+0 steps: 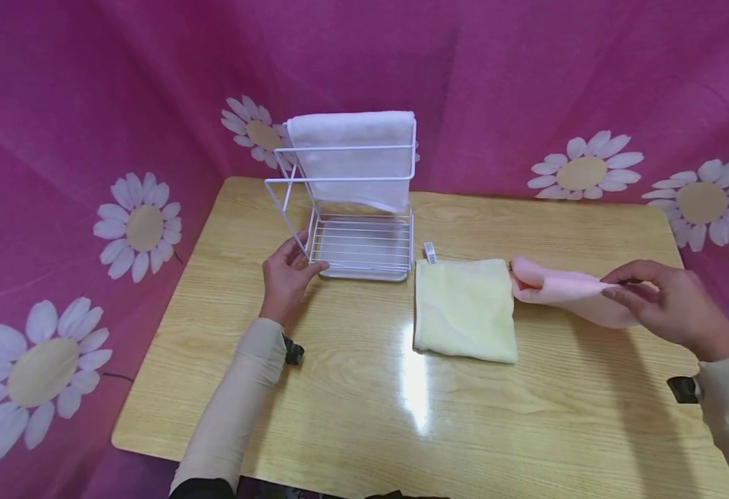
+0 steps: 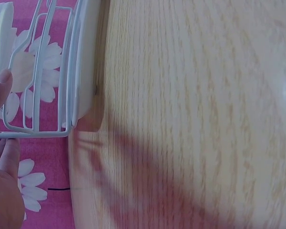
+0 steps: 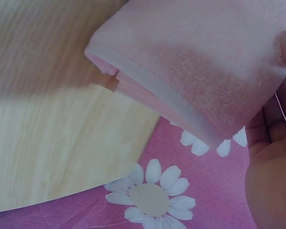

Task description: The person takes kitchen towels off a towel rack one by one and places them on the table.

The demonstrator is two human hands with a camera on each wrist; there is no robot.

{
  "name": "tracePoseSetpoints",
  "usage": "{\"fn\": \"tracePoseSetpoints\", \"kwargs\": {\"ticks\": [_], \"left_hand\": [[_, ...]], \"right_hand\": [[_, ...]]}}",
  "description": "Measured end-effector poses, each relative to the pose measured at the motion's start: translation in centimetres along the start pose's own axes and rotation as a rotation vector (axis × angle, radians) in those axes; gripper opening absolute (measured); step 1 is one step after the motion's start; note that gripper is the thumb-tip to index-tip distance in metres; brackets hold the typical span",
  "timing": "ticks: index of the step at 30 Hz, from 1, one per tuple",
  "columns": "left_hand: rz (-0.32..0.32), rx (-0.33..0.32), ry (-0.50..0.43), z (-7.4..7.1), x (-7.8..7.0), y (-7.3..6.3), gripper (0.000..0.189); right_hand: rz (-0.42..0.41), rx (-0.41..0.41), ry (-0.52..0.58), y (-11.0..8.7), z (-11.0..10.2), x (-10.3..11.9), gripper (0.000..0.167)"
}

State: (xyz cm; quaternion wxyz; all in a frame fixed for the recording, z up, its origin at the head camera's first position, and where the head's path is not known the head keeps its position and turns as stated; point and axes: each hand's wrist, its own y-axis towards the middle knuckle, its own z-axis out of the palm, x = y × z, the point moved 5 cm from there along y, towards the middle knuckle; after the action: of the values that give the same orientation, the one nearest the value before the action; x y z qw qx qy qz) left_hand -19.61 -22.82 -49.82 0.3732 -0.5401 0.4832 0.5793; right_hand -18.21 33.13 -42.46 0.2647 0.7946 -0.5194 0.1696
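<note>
A white wire rack (image 1: 346, 180) with a tray base (image 1: 364, 275) stands at the back of the table, a folded white towel (image 1: 355, 166) draped over its rear bar. My left hand (image 1: 287, 274) grips the rack's lower left side, thumb inside the frame and fingers outside in the left wrist view. On the right, my right hand (image 1: 676, 305) pinches the edge of a folded pink towel (image 1: 570, 291), which hangs over the table. Its folded layers and pale hem (image 3: 167, 95) show in the right wrist view. Between rack and pink towel lies a folded yellow towel (image 1: 464, 312).
A small white tag (image 1: 429, 252) sticks out from the yellow towel's back edge. The wooden table (image 1: 352, 416) has rounded corners. Behind and beside it hangs a magenta cloth (image 1: 502, 83) printed with large white flowers.
</note>
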Motion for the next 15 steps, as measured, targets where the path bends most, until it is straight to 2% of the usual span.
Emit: {"fn": "tracePoseSetpoints", "kwargs": {"ticks": [9, 15], "left_hand": [[0.006, 0.007, -0.032, 0.0, 0.2, 0.0, 0.064], [0.008, 0.008, -0.008, 0.0, 0.0, 0.0, 0.064]], "right_hand": [[-0.036, 0.016, -0.006, -1.8, 1.0, -0.2, 0.032], [-0.117, 0.049, -0.065, -2.8, 1.7, 0.2, 0.038]]}}
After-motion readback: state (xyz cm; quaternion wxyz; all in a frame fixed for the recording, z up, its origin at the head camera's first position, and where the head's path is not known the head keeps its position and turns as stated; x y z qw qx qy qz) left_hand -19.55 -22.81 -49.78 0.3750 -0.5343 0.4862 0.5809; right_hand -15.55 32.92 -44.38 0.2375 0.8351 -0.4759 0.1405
